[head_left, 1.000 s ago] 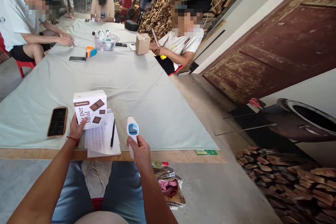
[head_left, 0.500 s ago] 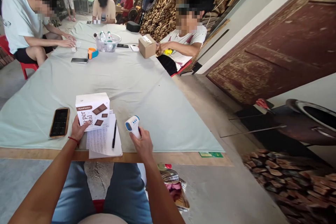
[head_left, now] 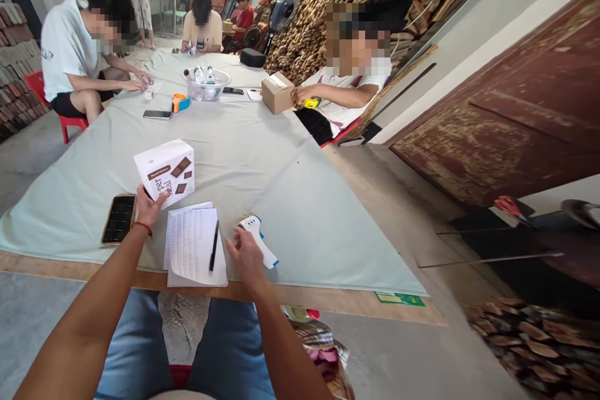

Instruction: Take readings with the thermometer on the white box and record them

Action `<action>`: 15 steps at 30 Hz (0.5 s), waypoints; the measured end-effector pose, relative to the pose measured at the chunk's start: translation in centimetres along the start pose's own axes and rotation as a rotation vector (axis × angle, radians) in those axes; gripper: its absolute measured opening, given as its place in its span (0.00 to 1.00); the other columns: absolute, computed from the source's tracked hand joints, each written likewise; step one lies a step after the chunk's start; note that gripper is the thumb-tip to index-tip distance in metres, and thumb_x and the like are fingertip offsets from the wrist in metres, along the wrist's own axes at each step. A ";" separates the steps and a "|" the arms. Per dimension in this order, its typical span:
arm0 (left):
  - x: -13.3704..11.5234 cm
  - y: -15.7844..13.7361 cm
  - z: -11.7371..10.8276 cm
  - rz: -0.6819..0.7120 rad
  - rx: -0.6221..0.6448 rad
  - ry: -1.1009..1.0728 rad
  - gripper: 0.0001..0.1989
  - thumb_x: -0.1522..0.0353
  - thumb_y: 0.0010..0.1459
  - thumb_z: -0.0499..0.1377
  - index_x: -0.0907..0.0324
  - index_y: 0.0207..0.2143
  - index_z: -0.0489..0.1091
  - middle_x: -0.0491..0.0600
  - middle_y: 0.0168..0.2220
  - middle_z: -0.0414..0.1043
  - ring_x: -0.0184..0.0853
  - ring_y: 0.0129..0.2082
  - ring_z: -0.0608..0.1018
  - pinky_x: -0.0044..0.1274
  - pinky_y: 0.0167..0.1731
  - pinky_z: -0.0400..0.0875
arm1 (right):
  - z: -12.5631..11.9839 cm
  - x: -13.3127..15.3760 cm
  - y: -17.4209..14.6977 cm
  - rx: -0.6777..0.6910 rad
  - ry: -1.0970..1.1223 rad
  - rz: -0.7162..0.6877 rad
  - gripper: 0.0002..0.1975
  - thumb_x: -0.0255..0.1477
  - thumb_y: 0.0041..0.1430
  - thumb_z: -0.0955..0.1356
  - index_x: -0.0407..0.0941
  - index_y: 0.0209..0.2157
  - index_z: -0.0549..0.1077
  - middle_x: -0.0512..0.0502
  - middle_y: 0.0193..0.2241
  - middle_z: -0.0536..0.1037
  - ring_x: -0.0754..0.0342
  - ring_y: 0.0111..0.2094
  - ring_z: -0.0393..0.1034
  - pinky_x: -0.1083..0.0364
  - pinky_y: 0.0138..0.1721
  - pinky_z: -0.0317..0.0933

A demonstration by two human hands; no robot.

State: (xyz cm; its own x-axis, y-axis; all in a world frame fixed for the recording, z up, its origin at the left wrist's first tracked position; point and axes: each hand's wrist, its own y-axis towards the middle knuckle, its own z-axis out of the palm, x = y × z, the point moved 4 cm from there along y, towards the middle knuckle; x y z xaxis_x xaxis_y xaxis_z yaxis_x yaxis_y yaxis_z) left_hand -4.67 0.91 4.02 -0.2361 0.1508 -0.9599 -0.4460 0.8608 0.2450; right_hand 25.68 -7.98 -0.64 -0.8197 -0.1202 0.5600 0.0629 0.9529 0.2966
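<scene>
The left hand [head_left: 149,207], closed on the lower part of the white box [head_left: 167,170], has moved it from over the papers [head_left: 187,244] to just beyond them, uncovering the writing. Right of the papers, the right hand [head_left: 247,254], half open and seemingly holding nothing, has let the thermometer [head_left: 262,244] down onto the desk [head_left: 328,250]; that hand now looks free. Around the papers, from the left: one phone [head_left: 119,219], one box, one pen [head_left: 214,247] lying on them, one thermometer; the sheets cannot be counted.
</scene>
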 end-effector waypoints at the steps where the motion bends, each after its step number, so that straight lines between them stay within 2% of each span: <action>1: 0.2 0.7 0.2 0.004 -0.003 0.018 0.31 0.58 0.44 0.70 0.58 0.46 0.61 0.53 0.45 0.71 0.40 0.45 0.76 0.36 0.49 0.71 | 0.8 0.8 0.0 0.060 0.021 0.020 0.17 0.35 0.63 0.63 0.42 0.50 0.71 0.43 0.35 0.77 0.50 0.32 0.71 0.52 0.37 0.63; 4: 1.2 1.8 0.7 0.003 0.083 0.063 0.27 0.60 0.46 0.68 0.58 0.45 0.61 0.52 0.43 0.71 0.41 0.44 0.76 0.37 0.49 0.70 | 2.2 2.7 0.4 0.160 -0.053 0.088 0.20 0.35 0.61 0.66 0.41 0.53 0.70 0.40 0.36 0.79 0.46 0.37 0.74 0.52 0.37 0.63; 6: 1.7 1.4 0.8 0.026 0.131 0.109 0.25 0.62 0.49 0.66 0.58 0.47 0.61 0.53 0.45 0.70 0.42 0.46 0.75 0.39 0.51 0.69 | 2.4 3.4 0.8 0.191 -0.123 0.101 0.21 0.32 0.61 0.66 0.42 0.54 0.69 0.37 0.39 0.79 0.45 0.40 0.74 0.53 0.37 0.63; 8: 2.1 0.2 0.4 0.043 0.056 0.174 0.28 0.63 0.49 0.66 0.58 0.50 0.59 0.57 0.49 0.67 0.45 0.52 0.71 0.41 0.55 0.66 | 2.4 3.4 1.2 0.218 -0.151 0.095 0.20 0.28 0.61 0.65 0.42 0.55 0.69 0.37 0.39 0.79 0.46 0.39 0.74 0.53 0.37 0.62; 11: 2.4 -3.3 -0.4 0.055 -0.169 0.260 0.34 0.65 0.48 0.67 0.60 0.55 0.56 0.62 0.55 0.60 0.50 0.59 0.64 0.44 0.58 0.63 | 2.2 2.7 1.5 0.220 -0.067 0.082 0.23 0.24 0.58 0.62 0.44 0.55 0.70 0.39 0.37 0.79 0.47 0.36 0.74 0.53 0.37 0.63; 12: 2.2 -4.6 -0.4 0.105 -0.171 0.269 0.32 0.65 0.50 0.65 0.60 0.55 0.56 0.62 0.55 0.60 0.49 0.59 0.64 0.44 0.57 0.64 | 2.0 2.2 1.6 0.195 0.000 0.080 0.23 0.24 0.58 0.62 0.45 0.54 0.72 0.40 0.37 0.79 0.47 0.36 0.74 0.52 0.38 0.63; 13: 2.0 -5.8 -0.1 0.176 -0.106 0.274 0.29 0.65 0.52 0.64 0.59 0.54 0.58 0.60 0.53 0.61 0.48 0.58 0.66 0.43 0.56 0.65 | 1.9 1.8 1.6 0.157 0.083 0.078 0.22 0.24 0.58 0.61 0.45 0.53 0.73 0.40 0.38 0.79 0.47 0.37 0.73 0.52 0.40 0.64; 15: 1.5 -7.9 0.9 0.334 0.180 0.287 0.21 0.65 0.56 0.61 0.57 0.52 0.62 0.56 0.51 0.64 0.44 0.55 0.69 0.41 0.56 0.66 | 1.5 0.8 1.6 0.055 0.278 0.082 0.21 0.26 0.58 0.59 0.44 0.50 0.74 0.40 0.41 0.78 0.47 0.41 0.72 0.50 0.45 0.64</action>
State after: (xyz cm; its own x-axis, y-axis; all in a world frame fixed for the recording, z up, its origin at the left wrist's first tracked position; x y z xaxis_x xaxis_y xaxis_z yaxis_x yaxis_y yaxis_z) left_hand -0.72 -5.28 0.56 -0.5812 0.3148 -0.7504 -0.1549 0.8625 0.4818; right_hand 24.30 -6.17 -0.90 -0.6252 -0.1068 0.7731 0.0854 0.9753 0.2038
